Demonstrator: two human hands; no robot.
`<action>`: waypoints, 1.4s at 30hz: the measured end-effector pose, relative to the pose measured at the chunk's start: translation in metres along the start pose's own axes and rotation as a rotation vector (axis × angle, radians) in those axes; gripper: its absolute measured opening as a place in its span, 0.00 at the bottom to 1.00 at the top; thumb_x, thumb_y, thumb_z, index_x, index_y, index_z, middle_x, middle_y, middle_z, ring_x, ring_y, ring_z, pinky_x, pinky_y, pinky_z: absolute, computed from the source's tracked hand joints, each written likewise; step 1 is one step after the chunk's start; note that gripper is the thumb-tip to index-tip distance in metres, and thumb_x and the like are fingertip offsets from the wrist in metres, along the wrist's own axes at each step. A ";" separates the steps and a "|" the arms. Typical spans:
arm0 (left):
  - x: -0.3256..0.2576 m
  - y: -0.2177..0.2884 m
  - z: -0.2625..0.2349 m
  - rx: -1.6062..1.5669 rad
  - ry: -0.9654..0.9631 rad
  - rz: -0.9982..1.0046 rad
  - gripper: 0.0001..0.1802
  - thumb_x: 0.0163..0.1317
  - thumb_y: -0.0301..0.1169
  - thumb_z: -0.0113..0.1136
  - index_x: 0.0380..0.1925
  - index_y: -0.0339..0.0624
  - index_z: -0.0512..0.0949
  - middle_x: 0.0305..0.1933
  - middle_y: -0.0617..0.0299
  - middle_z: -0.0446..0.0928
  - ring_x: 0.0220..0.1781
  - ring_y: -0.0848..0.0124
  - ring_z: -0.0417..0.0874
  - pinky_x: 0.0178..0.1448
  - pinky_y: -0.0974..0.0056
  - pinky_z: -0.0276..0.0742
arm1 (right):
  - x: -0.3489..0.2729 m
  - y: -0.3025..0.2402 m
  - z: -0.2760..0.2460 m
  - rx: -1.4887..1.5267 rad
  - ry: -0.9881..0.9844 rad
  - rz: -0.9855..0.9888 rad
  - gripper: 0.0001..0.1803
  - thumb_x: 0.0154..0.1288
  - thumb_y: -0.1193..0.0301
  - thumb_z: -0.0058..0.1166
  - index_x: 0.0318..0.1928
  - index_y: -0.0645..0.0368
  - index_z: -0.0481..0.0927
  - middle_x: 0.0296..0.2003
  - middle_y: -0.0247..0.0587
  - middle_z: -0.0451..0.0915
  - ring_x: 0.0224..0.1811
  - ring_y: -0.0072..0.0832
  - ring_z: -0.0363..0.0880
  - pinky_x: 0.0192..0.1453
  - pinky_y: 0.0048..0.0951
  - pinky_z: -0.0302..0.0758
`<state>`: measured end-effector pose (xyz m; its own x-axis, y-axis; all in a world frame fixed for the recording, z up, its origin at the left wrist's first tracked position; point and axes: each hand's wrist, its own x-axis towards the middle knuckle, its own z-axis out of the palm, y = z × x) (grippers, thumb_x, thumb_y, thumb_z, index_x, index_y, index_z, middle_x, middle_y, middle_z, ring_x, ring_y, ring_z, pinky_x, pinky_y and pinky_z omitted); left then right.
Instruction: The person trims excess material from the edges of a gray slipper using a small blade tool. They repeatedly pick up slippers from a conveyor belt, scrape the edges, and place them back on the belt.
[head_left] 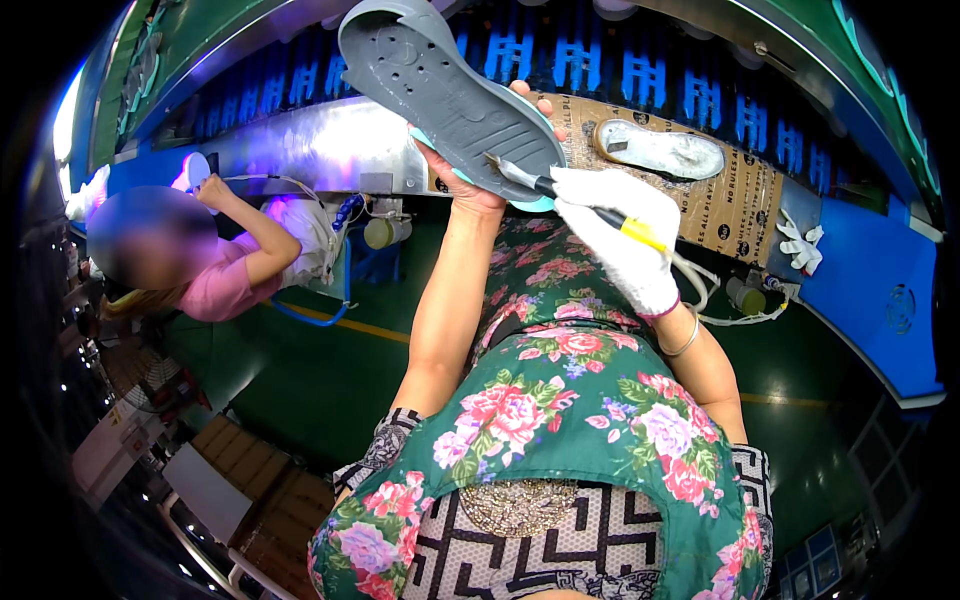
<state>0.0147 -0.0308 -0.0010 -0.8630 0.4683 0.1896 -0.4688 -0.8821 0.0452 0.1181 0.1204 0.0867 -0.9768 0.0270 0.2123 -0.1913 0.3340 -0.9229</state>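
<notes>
Co-worker [245, 270] in a pink top is at nine o'clock, one raised hand holding a pale oval thing [195, 169]. Brown boxes [240, 450] are stacked at eight. At twelve, the person's bare left hand [470, 180] is clasped round the grey shoe sole [455, 105] from beneath, thumb on one edge, fingertips curled over the other; the tread faces up and aqua shows along the rim. At one o'clock a brush [516, 173] lies with its tip against the sole's lower end. The white-gloved right hand [625, 230], at two, has its fingers together, clamped on the dark handle; any writing on the handle's yellow band [643, 235] is too small to read. Beyond it, cardboard [735, 200] carries dark capital lettering and round printed marks, with a white shoe bottom [665, 150] on top. Nearly three o'clock lies a loose white glove [800, 245], beside a blue panel [870, 290].
</notes>
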 end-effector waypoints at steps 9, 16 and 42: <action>0.000 0.018 -0.013 -0.001 -0.069 -0.177 0.61 0.49 0.82 0.51 0.71 0.45 0.65 0.68 0.43 0.67 0.65 0.38 0.72 0.61 0.32 0.76 | -0.001 0.005 -0.002 0.091 -0.098 0.029 0.10 0.57 0.75 0.69 0.41 0.54 0.90 0.37 0.39 0.89 0.40 0.33 0.87 0.46 0.28 0.82; 0.006 0.037 -0.010 0.096 -0.055 -0.343 0.61 0.56 0.77 0.50 0.76 0.41 0.53 0.73 0.31 0.56 0.64 0.30 0.71 0.63 0.31 0.75 | 0.005 -0.003 -0.005 0.098 -0.292 -0.041 0.12 0.57 0.72 0.69 0.43 0.53 0.89 0.39 0.39 0.89 0.40 0.34 0.87 0.46 0.29 0.82; 0.022 0.055 0.024 0.151 -0.012 -0.756 0.40 0.73 0.55 0.40 0.69 0.29 0.63 0.57 0.28 0.74 0.53 0.45 0.82 0.54 0.50 0.83 | 0.007 -0.008 -0.001 -0.028 -0.410 -0.322 0.12 0.56 0.73 0.67 0.41 0.47 0.89 0.42 0.39 0.88 0.41 0.37 0.85 0.46 0.34 0.81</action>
<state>-0.0257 -0.0696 0.0289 -0.3160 0.9466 0.0642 -0.8987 -0.3204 0.2994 0.1133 0.1189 0.0962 -0.8269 -0.4510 0.3358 -0.4914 0.2896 -0.8214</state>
